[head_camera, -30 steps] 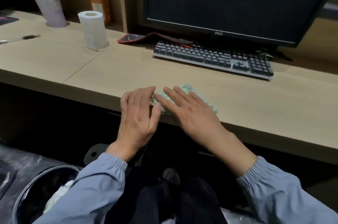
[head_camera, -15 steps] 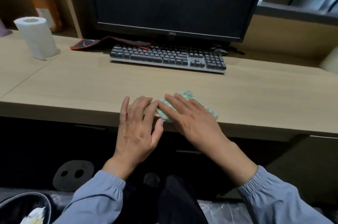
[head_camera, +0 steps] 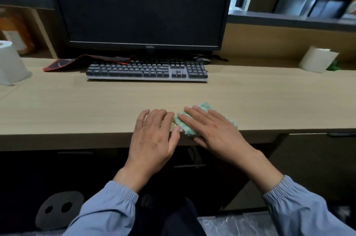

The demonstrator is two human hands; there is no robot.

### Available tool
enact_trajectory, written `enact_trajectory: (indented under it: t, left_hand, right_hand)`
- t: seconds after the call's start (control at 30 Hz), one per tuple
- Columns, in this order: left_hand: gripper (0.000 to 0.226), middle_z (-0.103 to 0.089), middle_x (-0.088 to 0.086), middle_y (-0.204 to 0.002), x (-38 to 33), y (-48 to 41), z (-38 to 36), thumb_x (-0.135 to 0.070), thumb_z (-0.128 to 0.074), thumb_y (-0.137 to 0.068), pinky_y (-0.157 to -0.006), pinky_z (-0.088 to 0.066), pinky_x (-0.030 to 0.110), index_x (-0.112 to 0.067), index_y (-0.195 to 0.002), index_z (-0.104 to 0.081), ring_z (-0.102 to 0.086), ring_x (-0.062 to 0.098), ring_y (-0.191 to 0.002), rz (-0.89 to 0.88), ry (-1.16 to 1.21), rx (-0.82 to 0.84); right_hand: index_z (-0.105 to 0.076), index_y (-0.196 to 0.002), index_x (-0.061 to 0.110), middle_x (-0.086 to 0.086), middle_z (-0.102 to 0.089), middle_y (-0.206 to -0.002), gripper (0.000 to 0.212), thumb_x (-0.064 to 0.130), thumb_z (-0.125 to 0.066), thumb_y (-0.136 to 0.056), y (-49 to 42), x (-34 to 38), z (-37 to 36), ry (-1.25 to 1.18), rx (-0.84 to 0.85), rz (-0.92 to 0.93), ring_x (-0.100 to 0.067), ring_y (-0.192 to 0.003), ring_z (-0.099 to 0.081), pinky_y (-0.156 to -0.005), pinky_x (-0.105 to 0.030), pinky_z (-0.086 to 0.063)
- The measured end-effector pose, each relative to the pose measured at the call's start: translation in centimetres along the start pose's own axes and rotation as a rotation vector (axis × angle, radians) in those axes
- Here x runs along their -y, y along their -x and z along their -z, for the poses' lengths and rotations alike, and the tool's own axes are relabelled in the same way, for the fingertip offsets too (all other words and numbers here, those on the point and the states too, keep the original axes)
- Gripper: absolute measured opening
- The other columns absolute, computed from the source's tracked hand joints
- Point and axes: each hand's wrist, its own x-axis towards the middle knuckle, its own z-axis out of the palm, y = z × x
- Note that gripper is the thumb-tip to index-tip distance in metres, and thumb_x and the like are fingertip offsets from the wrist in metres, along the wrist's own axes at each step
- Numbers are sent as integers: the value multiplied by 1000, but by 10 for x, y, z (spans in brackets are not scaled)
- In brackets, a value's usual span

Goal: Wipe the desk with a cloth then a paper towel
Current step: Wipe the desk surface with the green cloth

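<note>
Pressing flat in the head view, the right hand (head_camera: 213,129) lies on the green cloth (head_camera: 204,106) with straight, spread fingers; its grip is open and pinches nothing, the palm alone bearing down. The cloth lies folded on the bench (head_camera: 77,104) at the front edge, one corner just over the lip. The left hand (head_camera: 154,135) rests flat just beside it, grip likewise open and holding nothing, thumb against the cloth's near side. The step in hand appears to be the cloth wipe, with the paper towel stage not yet begun. For a good pass, keep even palm pressure, lead with the fingertips, overlap the strokes, and draw the cloth inward from the lip so it does not slide off the bench. Open room runs wide to left and right along the front strip. To the rear, the keyboard (head_camera: 147,71) below the monitor (head_camera: 142,4) limits travel; the paper towel roll (head_camera: 11,62) stands at far left, well apart, and a white object (head_camera: 316,59) at far right near the back wall.
</note>
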Motion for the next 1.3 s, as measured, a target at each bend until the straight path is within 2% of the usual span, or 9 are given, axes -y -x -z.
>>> enact_trajectory:
  t: [0.23,0.4,0.5,0.73,0.87,0.97,1.07,1.2,1.3]
  left_hand:
    - [40,-64,8,-110,-33,-25,-9,-38,-43,-105,-94,-44,44,-7,-119,-66,-59,30,-106,-45,60,29]
    - [40,-64,6,-106,-54,-40,-18,-38,-41,-107,-91,-47,44,-9,-117,-67,-60,29,-103,-55,90,58]
    - [42,-64,5,-106,-60,-47,-23,-41,-38,-107,-90,-46,44,-11,-116,-67,-60,28,-103,-61,71,122]
    - [46,-64,4,-104,-62,-59,-25,-44,-36,-106,-87,-48,44,-12,-113,-68,-60,28,-98,-63,42,193]
    - [50,-63,4,-107,-58,-71,-24,-47,-32,-106,-87,-47,43,-13,-115,-68,-59,27,-100,-79,9,257]
    - [56,-63,3,-113,-61,-80,-25,-50,-28,-105,-92,-46,43,-13,-121,-67,-59,26,-107,-74,47,299]
    - [61,-61,0,-123,-71,-85,-28,-55,-22,-104,-98,-42,42,-18,-131,-63,-56,23,-117,-69,104,349]
    - [65,-56,-5,-128,-75,-87,-36,-59,-12,-101,-101,-39,41,-25,-131,-60,-51,20,-121,-72,100,407]
    - [64,-54,-5,-125,-74,-89,-37,-60,-12,-101,-100,-39,42,-26,-128,-59,-51,21,-119,-50,106,430]
  right_hand:
    - [-12,-163,37,8,-14,-171,78,39,-54,-97,30,-40,5,-1,40,-28,-15,-156,-15,-124,-40,-21]
    - [-13,-163,38,10,-13,-170,80,37,-60,-97,49,-65,7,3,36,-33,-11,-156,-12,-123,-34,-15]
    - [-5,-162,42,13,-5,-170,78,42,-52,-99,61,-84,11,17,89,-39,-7,-156,-2,-124,-30,-5]
    - [-4,-162,44,17,-3,-170,74,46,-47,-100,87,-124,18,-1,142,-65,-3,-156,1,-127,-33,-10]
    - [-1,-160,48,21,2,-169,68,64,-32,-102,89,-132,27,-64,194,-50,4,-153,10,-126,-28,-1]
    - [-1,-159,50,23,4,-168,67,66,-31,-102,86,-131,36,-124,252,-52,7,-151,13,-126,-28,2]
    - [0,-159,50,23,9,-168,64,69,-22,-102,91,-118,41,-179,194,-125,6,-152,13,-125,-29,6]
    - [-20,-162,36,16,-17,-168,72,68,-5,-100,97,-100,31,-126,49,-323,1,-154,-6,-126,-35,-14]
    - [-18,-163,35,17,-11,-169,71,63,-1,-100,98,-95,17,-125,78,-393,0,-155,-1,-126,-34,-10]
